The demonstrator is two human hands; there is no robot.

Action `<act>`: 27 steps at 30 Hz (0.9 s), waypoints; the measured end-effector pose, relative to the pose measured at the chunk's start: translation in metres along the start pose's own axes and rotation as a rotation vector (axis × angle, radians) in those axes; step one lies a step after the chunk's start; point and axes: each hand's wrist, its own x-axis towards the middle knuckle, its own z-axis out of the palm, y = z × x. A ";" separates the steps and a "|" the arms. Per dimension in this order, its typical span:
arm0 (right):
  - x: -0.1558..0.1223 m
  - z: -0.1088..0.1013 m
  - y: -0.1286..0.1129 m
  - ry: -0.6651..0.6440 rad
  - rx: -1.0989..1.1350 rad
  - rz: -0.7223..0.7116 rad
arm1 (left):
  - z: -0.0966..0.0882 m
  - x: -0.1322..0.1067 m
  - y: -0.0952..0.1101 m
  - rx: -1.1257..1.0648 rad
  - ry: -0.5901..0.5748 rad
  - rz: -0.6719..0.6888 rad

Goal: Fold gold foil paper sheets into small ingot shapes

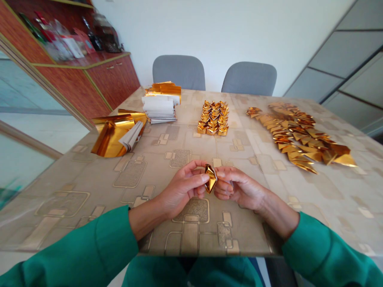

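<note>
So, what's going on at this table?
A person is pinching a folded gold foil piece between their left hand and right hand. Farther along the patterned table, more folded gold pieces sit in a tight cluster and a long overlapping spread, near loose gold foil sheets and a white paper stack.

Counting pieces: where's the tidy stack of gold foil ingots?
In the head view, the gold-foil ingots sit mid-table, between the foil sheets and the loose folded pieces.

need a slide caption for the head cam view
Left hand and right hand hold a folded gold foil piece over a patterned table, more pieces stacked beyond.
</note>
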 end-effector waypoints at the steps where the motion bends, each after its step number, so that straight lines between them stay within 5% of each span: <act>1: 0.000 0.001 0.000 0.007 -0.002 0.006 | 0.000 0.000 0.000 0.019 0.026 0.005; 6: 0.002 0.005 0.001 0.065 0.016 0.049 | 0.003 0.000 0.000 0.070 0.123 0.000; 12: 0.001 0.001 0.000 0.049 0.028 0.035 | 0.001 0.000 0.001 -0.077 0.002 -0.047; 20: 0.003 0.005 0.001 0.087 -0.017 0.020 | 0.002 -0.001 -0.001 -0.008 0.115 -0.040; 27: 0.003 0.002 0.001 0.120 0.002 0.009 | -0.002 0.000 -0.001 -0.156 0.022 -0.066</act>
